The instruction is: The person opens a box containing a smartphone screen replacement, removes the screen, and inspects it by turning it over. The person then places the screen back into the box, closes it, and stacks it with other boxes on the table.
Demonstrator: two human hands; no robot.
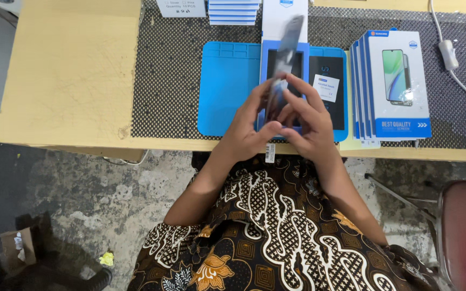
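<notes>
- Phone screen panel [282, 64]: I hold it in both hands over the near table edge, tilted, long axis running away from me; its far end is blurred.
- My left hand [249, 129] pinches the panel's lower left edge; my right hand [308, 121] closes its fingers on the lower right. Both sit at the near end, about equally close.
- Blue work mat [225, 97] lies directly beneath.
- Stack of boxed screens [392, 86] stands to the right, well apart.
</notes>
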